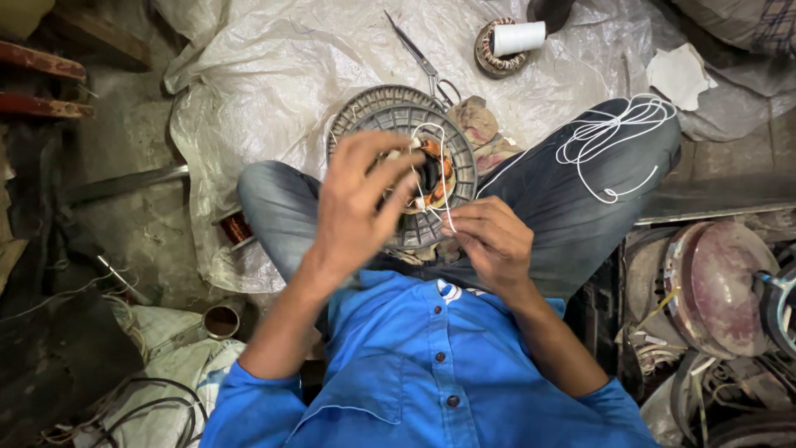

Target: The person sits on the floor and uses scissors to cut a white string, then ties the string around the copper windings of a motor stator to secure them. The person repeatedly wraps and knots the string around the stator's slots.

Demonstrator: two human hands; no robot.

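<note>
A round grey motor stator [375,112] with copper windings rests on my lap between my knees. My left hand [358,199] is raised over its centre, fingers curled around white thread and part of the winding. My right hand [489,239] sits at the stator's lower right edge, pinching the white thread [439,178] that loops up over the windings. More of this white thread [609,137] lies in loose coils on my right knee.
Scissors [419,56] lie on the plastic sheet [274,75] beyond the stator, near a white thread spool [518,37] on a small winding. A copper wire reel [236,226] sits by my left knee, a small cup [221,320] lower left, motor parts [717,286] at right.
</note>
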